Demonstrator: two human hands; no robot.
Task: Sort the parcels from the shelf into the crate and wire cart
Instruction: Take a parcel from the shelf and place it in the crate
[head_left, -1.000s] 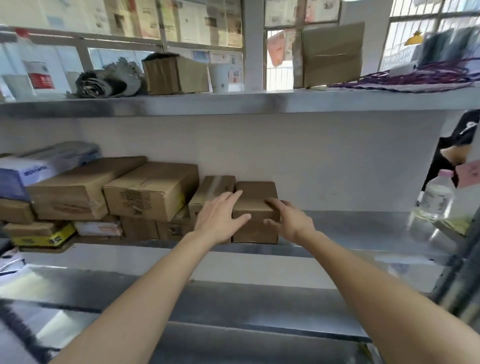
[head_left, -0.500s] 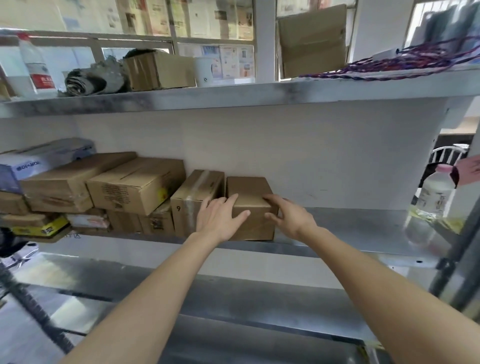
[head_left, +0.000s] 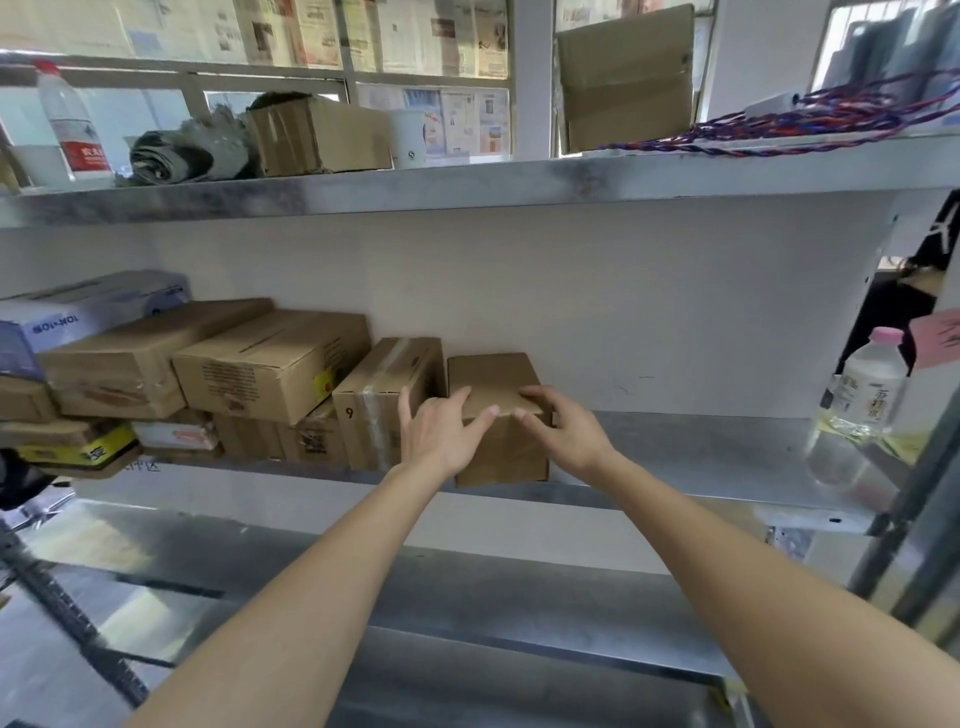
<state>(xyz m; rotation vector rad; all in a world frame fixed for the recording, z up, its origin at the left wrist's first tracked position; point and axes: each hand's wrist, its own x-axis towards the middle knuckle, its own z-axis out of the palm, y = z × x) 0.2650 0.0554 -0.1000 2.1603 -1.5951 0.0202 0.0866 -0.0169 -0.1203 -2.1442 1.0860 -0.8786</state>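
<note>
Parcel: small brown box (head_left: 498, 415), right end of the row on the middle shelf (head_left: 701, 452).
Hands: your left hand (head_left: 441, 434) and right hand (head_left: 563, 431) curl over its top front edge.
Tip: slide it straight out, clear of the taped box (head_left: 384, 400).

A small brown box (head_left: 493, 415) stands upright at the front edge of the middle shelf (head_left: 701, 457), with both hands on its top front edge. Just to its left stands a taller brown box (head_left: 379, 400) with clear tape and a "9" on it — the two sit side by side. More brown boxes (head_left: 270, 364) are stacked farther left — some tilted, some flat.
</note>
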